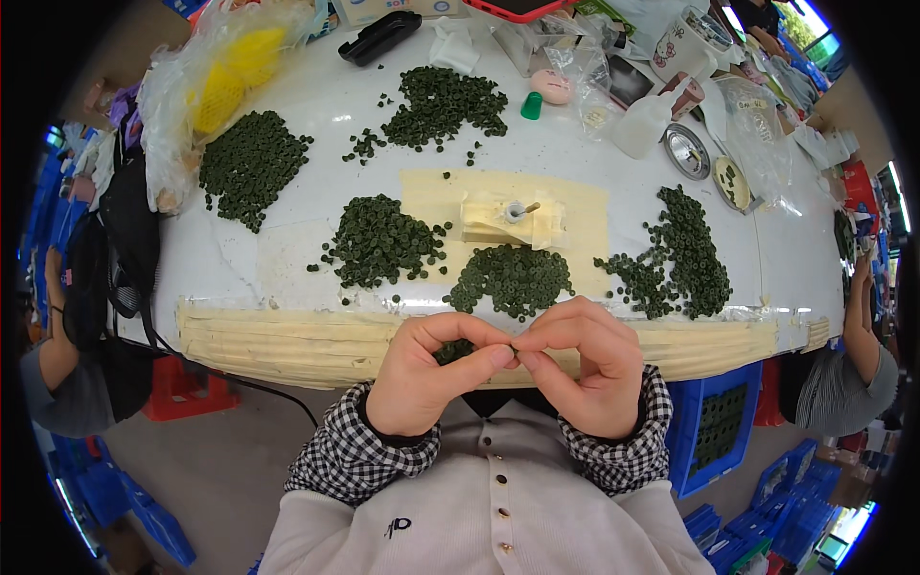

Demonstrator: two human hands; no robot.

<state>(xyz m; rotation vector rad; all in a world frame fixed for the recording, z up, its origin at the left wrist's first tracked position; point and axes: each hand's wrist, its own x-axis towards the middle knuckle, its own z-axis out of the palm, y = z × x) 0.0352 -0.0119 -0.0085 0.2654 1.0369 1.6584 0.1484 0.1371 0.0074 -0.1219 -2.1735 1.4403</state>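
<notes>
At the table's near edge, my left hand (428, 372) and my right hand (589, 367) meet with thumbs and forefingers pinched together. A small dark green piece (516, 350) shows between the fingertips, mostly hidden by them. A few more dark green pieces (452, 352) lie partly covered by my left hand. Just beyond the fingers is a heap of small round dark green pieces (511, 280), some with a hole in the middle. Behind that heap stands a tape-wrapped block (489, 222) with a short metal post (516, 211) on top.
Other green heaps lie at left (251, 168), centre left (379, 244), back (446, 105) and right (692, 254). A round metal tin (686, 150), white bottle (640, 125) and mug (682, 48) stand back right. A blue crate (717, 422) is below right. People sit at both sides.
</notes>
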